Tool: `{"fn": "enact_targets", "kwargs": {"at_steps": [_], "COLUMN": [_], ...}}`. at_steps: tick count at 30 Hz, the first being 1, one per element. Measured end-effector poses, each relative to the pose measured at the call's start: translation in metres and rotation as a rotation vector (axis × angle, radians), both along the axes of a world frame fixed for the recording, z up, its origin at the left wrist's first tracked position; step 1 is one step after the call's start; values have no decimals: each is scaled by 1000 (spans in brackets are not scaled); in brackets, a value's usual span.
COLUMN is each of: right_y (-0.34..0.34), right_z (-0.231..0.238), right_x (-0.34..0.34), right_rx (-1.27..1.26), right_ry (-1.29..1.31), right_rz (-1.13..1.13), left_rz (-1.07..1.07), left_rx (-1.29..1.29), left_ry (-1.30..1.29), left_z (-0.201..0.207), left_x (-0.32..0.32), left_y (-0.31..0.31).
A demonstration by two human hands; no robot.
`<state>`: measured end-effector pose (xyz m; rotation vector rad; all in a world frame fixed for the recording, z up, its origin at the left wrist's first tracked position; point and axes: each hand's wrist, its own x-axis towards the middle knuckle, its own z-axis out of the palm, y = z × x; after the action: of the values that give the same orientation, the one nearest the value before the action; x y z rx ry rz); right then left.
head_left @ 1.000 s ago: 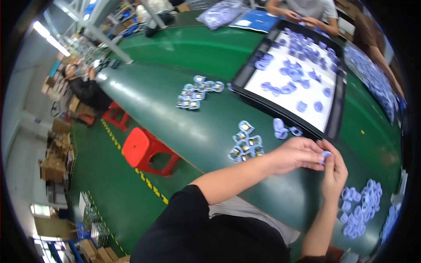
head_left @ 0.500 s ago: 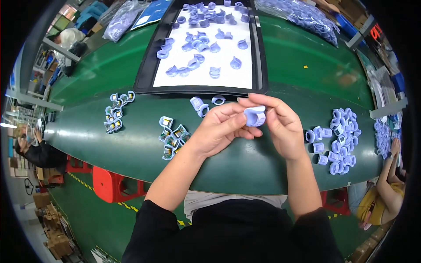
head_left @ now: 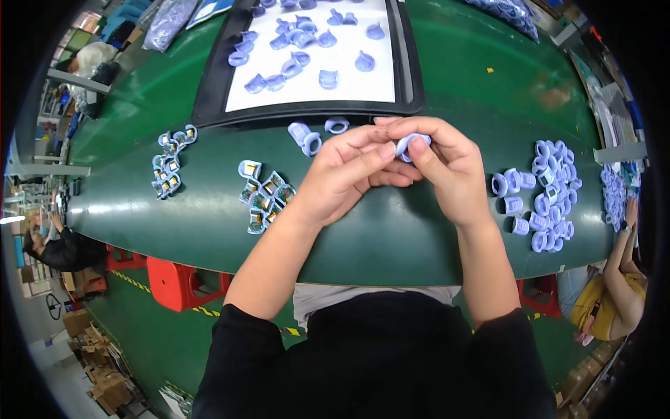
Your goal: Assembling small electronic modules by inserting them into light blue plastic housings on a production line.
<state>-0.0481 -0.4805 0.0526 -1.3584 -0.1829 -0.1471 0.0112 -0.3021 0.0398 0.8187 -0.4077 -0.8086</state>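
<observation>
Both hands meet above the green table, fingers closed round one small lavender plastic ring-shaped casing (head_left: 403,146). My left hand (head_left: 352,171) pinches its left side between thumb and fingers. From the other side my right hand (head_left: 447,164) grips it, the thumb pressed on its near face; the fingers hide much of the part. Just beyond my left hand lie a few similar lavender casings (head_left: 312,144). Left of my left forearm is a cluster of pale blue pieces with circuit boards (head_left: 262,199) showing inside. To the right of my right hand sits a pile of lavender casings (head_left: 551,195).
A black-rimmed tray (head_left: 314,109) with a white lining holds many lavender parts beyond my hands. Another group of circuit-board pieces (head_left: 167,167) lies further left. Bagged parts (head_left: 171,24) rest at the back. A red stool (head_left: 174,283) and other people are beside the table.
My right thumb has moved onto the casing's near face, and the casing has been turned and is more covered. The view has tilted, so the table's contents appear higher up.
</observation>
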Motion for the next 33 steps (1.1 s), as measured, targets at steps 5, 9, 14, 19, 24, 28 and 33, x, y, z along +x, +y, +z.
{"fn": "enact_targets", "kwargs": {"at_steps": [5,9,14,19,24,28,33], "right_y": [-2,4,2,-2,-4,2,-1], "right_z": [-4,4,6,5,6,15,12], "right_x": [0,-2,-3,-1,-1,-5,-1], "right_rx": [-27,-92,-170,-483,-508,-366,-488], "right_ry": [-43,-51,-74,-168,-174,-111,-178], "right_rz": [1,27,-61,-211,-213,-136,-300], "left_rz": [27,32,-10,-99,-110,-143,-120], "left_rx": [74,31,-41,32,17,-28,71], "left_ry": [-26,8,109,55,69,61,2], "left_z": [-3,-9,-2,-1,-7,-14,-21], "left_x": [1,1,-3,-5,-3,-3,-3], "left_y": [-1,3,-1,-1,-2,-1,-8]}}
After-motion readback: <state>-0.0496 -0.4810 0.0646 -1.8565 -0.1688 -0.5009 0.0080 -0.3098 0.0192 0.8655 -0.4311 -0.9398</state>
